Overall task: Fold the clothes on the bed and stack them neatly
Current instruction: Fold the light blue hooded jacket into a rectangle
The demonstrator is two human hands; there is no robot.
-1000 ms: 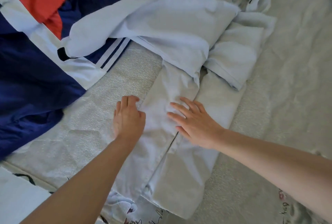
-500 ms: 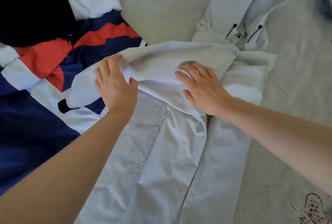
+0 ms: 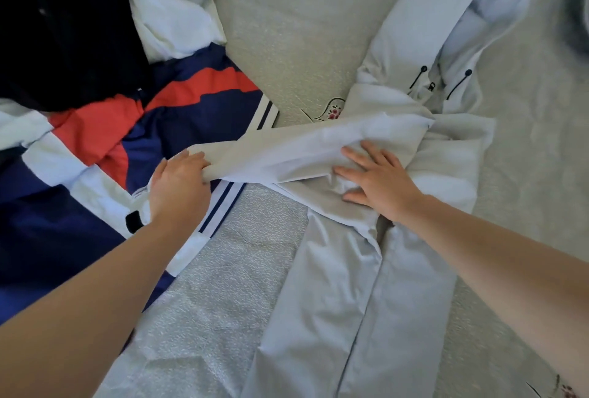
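The pale hooded jacket [image 3: 360, 286] lies on the bed [image 3: 287, 40], its long axis running from the near edge to the far right, hood pointing far right. One sleeve [image 3: 287, 152] stretches leftward across it. The left hand [image 3: 178, 187] grips the sleeve's end; the right hand [image 3: 379, 180] rests flat, fingers spread, on the chest. Half a second ago the left hand lay on top of the sleeve — now it is curled around it. The jacket's hem is cut off below — a navy, red and white garment [image 3: 105, 149] lies left.
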